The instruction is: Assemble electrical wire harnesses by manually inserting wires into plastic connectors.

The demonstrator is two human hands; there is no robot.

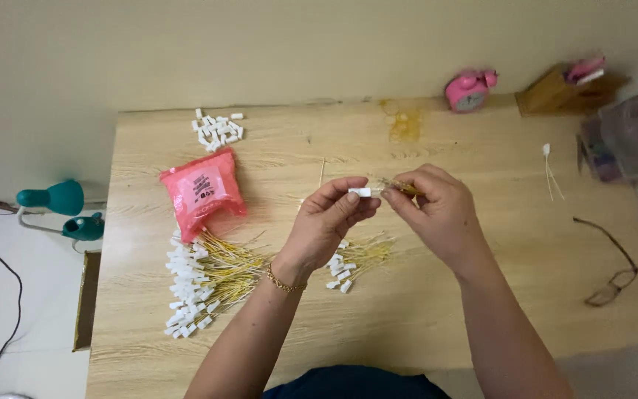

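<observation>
My left hand (324,222) pinches a small white plastic connector (360,192) between thumb and fingers above the middle of the wooden table (481,295). My right hand (437,210) holds thin yellow wires (402,188) at the connector's right end. Beneath my hands lies a small bunch of yellow wires with white connectors (354,262). A larger pile of wired connectors (204,284) lies to the left.
A pink plastic bag (201,191) sits left of centre, with loose white connectors (218,130) behind it. A pink alarm clock (468,90), a wooden holder (561,90), a clear container (629,133), eyeglasses (614,262) and a wired piece (550,168) lie to the right.
</observation>
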